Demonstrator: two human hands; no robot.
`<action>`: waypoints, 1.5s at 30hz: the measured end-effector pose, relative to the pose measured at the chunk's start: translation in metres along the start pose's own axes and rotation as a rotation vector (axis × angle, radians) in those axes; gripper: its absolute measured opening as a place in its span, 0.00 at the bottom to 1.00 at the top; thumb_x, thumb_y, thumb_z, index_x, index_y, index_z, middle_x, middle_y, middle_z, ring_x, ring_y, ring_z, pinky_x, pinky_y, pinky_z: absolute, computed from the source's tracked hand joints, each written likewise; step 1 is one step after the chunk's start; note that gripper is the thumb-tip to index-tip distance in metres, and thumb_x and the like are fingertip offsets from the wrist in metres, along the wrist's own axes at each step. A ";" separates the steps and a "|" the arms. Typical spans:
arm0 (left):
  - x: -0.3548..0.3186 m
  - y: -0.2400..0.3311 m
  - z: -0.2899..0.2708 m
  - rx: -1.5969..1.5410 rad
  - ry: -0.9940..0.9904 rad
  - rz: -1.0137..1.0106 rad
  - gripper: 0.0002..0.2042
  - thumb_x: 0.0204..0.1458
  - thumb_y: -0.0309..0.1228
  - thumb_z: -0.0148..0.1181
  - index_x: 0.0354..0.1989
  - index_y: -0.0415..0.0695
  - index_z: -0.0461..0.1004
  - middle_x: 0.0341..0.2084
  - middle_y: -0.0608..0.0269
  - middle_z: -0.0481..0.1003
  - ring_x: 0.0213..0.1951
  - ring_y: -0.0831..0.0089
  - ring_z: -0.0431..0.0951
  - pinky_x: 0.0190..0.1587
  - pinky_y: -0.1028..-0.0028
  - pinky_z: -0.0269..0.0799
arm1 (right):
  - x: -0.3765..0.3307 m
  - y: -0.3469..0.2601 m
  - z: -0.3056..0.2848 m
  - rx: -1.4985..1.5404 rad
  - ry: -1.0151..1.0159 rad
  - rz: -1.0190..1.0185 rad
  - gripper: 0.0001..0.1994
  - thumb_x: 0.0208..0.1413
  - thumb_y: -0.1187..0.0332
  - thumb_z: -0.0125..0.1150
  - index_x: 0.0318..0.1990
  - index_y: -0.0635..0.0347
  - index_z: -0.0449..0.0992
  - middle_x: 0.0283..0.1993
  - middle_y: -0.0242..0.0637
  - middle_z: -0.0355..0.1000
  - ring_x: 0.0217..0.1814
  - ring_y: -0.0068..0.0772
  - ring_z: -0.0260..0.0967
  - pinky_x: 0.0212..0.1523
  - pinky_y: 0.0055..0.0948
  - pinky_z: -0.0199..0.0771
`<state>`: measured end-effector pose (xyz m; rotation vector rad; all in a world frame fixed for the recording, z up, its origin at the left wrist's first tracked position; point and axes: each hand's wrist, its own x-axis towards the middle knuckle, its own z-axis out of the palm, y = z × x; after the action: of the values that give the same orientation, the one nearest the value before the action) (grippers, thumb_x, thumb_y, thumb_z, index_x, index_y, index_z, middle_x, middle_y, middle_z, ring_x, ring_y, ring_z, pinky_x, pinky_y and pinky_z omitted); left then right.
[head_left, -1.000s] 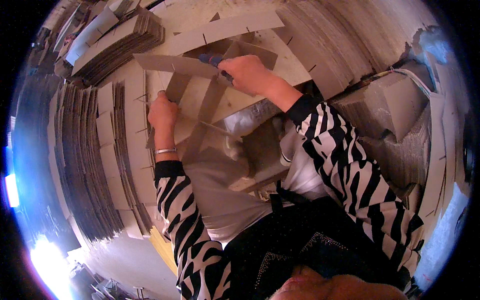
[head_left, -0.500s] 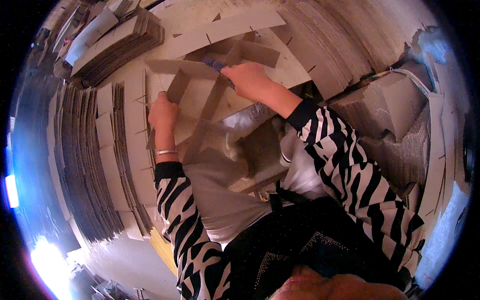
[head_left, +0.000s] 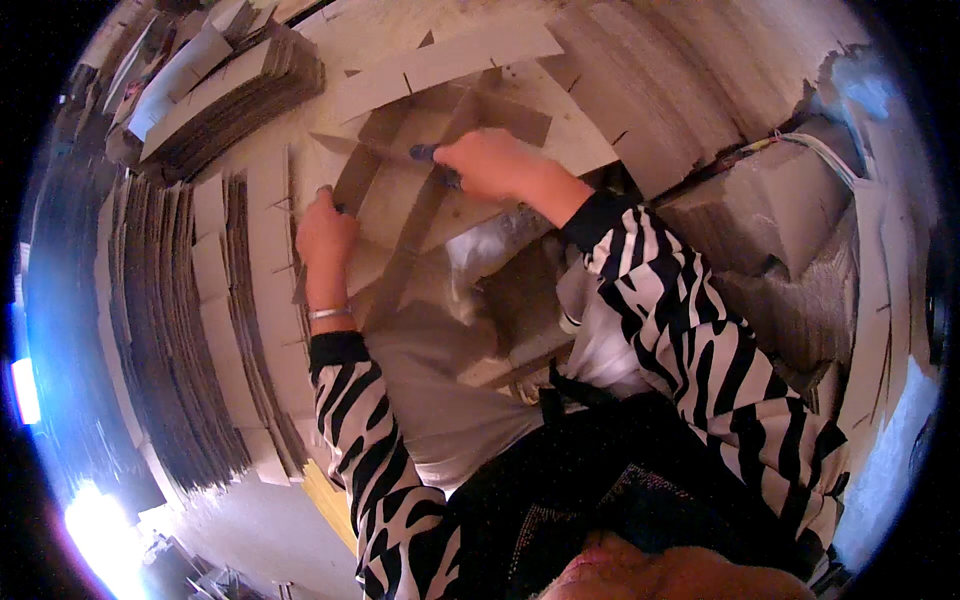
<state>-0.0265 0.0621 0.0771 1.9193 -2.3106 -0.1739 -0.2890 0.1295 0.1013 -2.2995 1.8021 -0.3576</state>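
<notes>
A partly joined grid of brown cardboard divider strips (head_left: 412, 222) stands in front of me on the pale work surface. My left hand (head_left: 327, 238) is closed at the grid's left side, with its fingers round the end of a cardboard strip. My right hand (head_left: 487, 165), with dark blue coverings on some fingertips, pinches a thin cross strip (head_left: 372, 150) over the long strip. Where that cross strip meets the others is partly hidden by the fingers. A flat slotted cardboard strip (head_left: 450, 65) lies just beyond the grid.
Upright rows of cardboard strips (head_left: 165, 330) line the left side. At the far left sits another stack (head_left: 240, 100). Layered cardboard sheets (head_left: 640, 100) lie far right, with more bundles (head_left: 780, 200) nearer on the right. My lap is below the grid.
The cross strip has come down lower into the grid and shows less of its face. My right hand has shifted slightly left; my left hand has barely moved.
</notes>
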 end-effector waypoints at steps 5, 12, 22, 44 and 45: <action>-0.012 -0.017 0.000 -0.130 0.334 0.130 0.21 0.45 0.31 0.56 0.51 0.45 0.70 0.42 0.46 0.76 0.45 0.46 0.75 0.45 0.53 0.71 | 0.017 0.097 -0.029 0.140 0.532 0.291 0.13 0.39 0.71 0.57 0.37 0.53 0.76 0.43 0.43 0.75 0.46 0.54 0.71 0.45 0.48 0.72; -0.024 -0.027 -0.012 0.023 -0.111 -0.051 0.17 0.47 0.38 0.52 0.41 0.42 0.75 0.37 0.45 0.77 0.42 0.45 0.75 0.44 0.51 0.70 | -0.014 0.146 -0.005 -0.389 0.522 0.543 0.15 0.40 0.71 0.62 0.40 0.51 0.78 0.60 0.31 0.66 0.66 0.39 0.55 0.59 0.50 0.55; -0.028 -0.031 -0.009 -0.043 -0.054 -0.025 0.16 0.45 0.36 0.51 0.39 0.40 0.75 0.34 0.42 0.77 0.40 0.43 0.76 0.42 0.51 0.70 | -0.002 0.130 -0.023 -0.237 0.507 0.368 0.12 0.46 0.68 0.58 0.40 0.54 0.78 0.50 0.37 0.73 0.55 0.42 0.68 0.52 0.43 0.66; -0.025 -0.039 -0.016 -0.094 -0.132 -0.091 0.22 0.47 0.39 0.52 0.48 0.39 0.73 0.37 0.41 0.77 0.43 0.46 0.77 0.45 0.54 0.71 | 0.008 0.155 -0.024 1.015 0.544 0.509 0.11 0.55 0.71 0.54 0.46 0.54 0.72 0.37 0.32 0.74 0.33 0.26 0.71 0.33 0.24 0.70; -0.026 -0.031 -0.019 -0.167 -0.101 -0.071 0.23 0.47 0.40 0.53 0.48 0.39 0.72 0.37 0.40 0.77 0.43 0.46 0.77 0.44 0.55 0.71 | 0.001 0.162 -0.025 0.767 0.508 0.466 0.12 0.53 0.72 0.55 0.46 0.56 0.72 0.37 0.32 0.74 0.33 0.26 0.70 0.33 0.25 0.69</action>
<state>0.0120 0.0819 0.0899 1.9510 -2.2101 -0.4665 -0.4459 0.0903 0.0763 -1.2936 1.8591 -1.3486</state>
